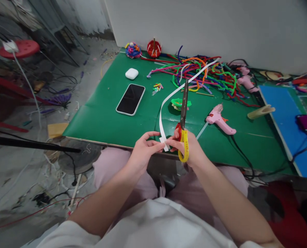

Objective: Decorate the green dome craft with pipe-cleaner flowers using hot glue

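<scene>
My left hand (pixel 143 151) pinches the near end of a long white paper strip (pixel 166 103) at the front edge of the green table (pixel 102 113). My right hand (pixel 188 146) also touches that end with its fingertips while it holds scissors (pixel 183 127) with red and yellow handles. The blades are closed and point away from me. The strip curves up and away toward the pile of coloured pipe cleaners (pixel 202 74).
A black phone (pixel 130 99) and a white earbud case (pixel 131 73) lie at the left. A pink glue gun (pixel 219 119) lies to the right, a green piece (pixel 180 103) behind the scissors. Two small craft pieces (pixel 143 50) stand at the back. A blue mat (pixel 287 127) is far right.
</scene>
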The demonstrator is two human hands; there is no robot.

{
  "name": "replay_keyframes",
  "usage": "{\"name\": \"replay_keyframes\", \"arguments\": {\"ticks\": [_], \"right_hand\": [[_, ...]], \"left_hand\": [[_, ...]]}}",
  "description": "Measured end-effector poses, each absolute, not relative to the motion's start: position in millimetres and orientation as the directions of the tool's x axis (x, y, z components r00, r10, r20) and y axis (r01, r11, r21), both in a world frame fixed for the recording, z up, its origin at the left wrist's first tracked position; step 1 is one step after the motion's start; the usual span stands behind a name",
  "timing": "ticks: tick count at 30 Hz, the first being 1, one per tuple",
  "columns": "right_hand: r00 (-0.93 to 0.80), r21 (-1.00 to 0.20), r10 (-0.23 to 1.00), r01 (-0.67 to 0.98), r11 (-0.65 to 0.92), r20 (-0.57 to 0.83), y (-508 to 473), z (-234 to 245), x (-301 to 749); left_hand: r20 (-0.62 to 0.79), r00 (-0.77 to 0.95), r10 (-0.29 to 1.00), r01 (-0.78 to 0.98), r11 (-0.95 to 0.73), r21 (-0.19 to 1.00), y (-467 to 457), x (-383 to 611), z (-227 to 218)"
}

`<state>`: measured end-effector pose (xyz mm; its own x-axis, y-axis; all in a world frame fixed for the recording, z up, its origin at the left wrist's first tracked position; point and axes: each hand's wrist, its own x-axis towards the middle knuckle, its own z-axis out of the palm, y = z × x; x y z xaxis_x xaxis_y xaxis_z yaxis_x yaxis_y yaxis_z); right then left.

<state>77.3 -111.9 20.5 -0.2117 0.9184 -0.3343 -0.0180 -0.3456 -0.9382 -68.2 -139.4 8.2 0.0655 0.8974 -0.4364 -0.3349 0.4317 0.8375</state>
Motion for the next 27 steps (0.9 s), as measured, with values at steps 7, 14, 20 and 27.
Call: {"name": "replay_keyframes", "arguments": {"ticks": [7, 14, 20, 27], "right_hand": [[-0.215, -0.938, 0.920, -0.045, -0.344, -0.327, -112, 15, 75], [-0.218, -0.936, 0.920, -0.064, -0.346, -0.326, -110, 11, 76], [-0.232, -0.924, 0.910, -0.087, -0.372, -0.344, -112, 19, 76], [-0.243, -0.919, 0.905, -0.098, -0.381, -0.350, -112, 20, 76]], "left_hand": [[-0.425, 0.017, 0.905, -0.295, 0.411, 0.863, -138, -67, 8], [-0.450, 0.054, 0.892, -0.332, 0.441, 0.834, -137, -67, 8], [-0.456, 0.065, 0.888, -0.357, 0.447, 0.820, -136, -67, 9], [-0.458, 0.069, 0.886, -0.312, 0.455, 0.834, -136, -68, 9]]}}
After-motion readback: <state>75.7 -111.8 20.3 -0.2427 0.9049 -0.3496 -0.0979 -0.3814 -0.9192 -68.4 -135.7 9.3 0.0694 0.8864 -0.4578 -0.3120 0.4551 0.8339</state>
